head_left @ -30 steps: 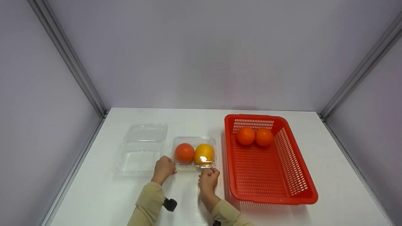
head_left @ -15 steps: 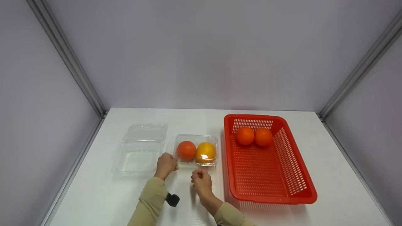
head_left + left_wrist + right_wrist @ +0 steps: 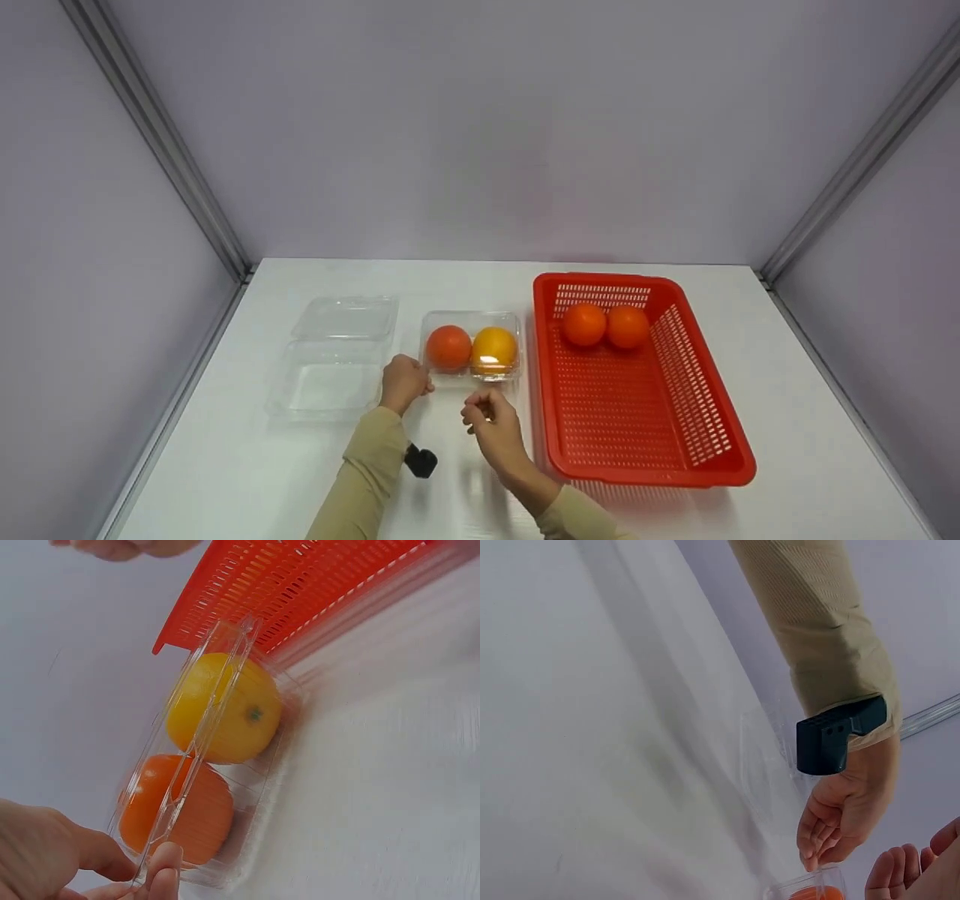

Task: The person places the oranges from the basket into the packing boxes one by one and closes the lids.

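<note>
A lidded clear plastic clamshell box (image 3: pixel 470 319) stands on the white table, left of the red basket. Inside it lie an orange fruit (image 3: pixel 448 348) and a yellow fruit (image 3: pixel 494 351), side by side. My left hand (image 3: pixel 404 384) pinches the box's rim at its near left corner; in the left wrist view its thumb and fingers (image 3: pixel 163 870) are on that rim. My right hand (image 3: pixel 496 429) hovers just in front of the box, apart from it, fingers loosely curled around nothing.
A second clear clamshell box (image 3: pixel 330 375) lies with its lid folded back at the left. The red plastic basket (image 3: pixel 551 420) to the right holds two orange fruits (image 3: pixel 606 326) at its far end. Grey walls (image 3: pixel 480 135) enclose the table.
The clear box with its two fruits has slid away from me and slightly right, my left hand going along at its corner. My right hand has come off its front edge.
</note>
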Tool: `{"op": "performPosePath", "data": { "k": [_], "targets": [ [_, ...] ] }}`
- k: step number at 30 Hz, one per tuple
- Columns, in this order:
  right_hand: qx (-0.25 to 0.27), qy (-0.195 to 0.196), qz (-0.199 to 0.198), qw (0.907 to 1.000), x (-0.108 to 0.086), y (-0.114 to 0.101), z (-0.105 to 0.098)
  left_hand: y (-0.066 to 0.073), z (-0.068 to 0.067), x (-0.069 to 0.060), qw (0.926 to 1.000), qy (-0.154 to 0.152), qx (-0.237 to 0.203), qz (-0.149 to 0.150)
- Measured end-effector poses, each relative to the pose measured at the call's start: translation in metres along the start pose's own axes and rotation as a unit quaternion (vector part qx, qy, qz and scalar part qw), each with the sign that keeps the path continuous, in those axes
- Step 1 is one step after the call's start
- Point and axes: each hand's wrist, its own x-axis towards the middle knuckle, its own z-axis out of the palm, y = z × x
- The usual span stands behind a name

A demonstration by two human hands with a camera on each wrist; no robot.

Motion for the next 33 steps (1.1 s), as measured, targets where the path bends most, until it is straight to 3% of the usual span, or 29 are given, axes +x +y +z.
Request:
{"op": "performPosePath", "data": {
  "k": [14,22,26,30,33],
  "targets": [
    [0.003,-0.036,-0.047,0.9983,-0.004,0.013,-0.023,0.012,0.012,0.019,0.9995,0.022,-0.020,0.002],
    [0.006,-0.044,-0.058,0.9973,-0.008,0.011,-0.033,0.009,0.016,0.016,0.9984,0.043,-0.035,0.012],
    [0.002,-0.045,-0.077,0.9960,-0.009,0.007,-0.040,0.000,0.014,0.013,0.9922,0.082,0.027,0.090],
    [-0.014,-0.035,-0.103,0.9940,-0.008,0.005,-0.050,-0.009,0.008,0.008,0.9669,0.152,0.081,0.188],
    [-0.062,-0.014,-0.131,0.9894,-0.006,0.003,-0.059,-0.014,0.000,0.004,0.9493,0.189,0.101,0.230]
  ]
}}
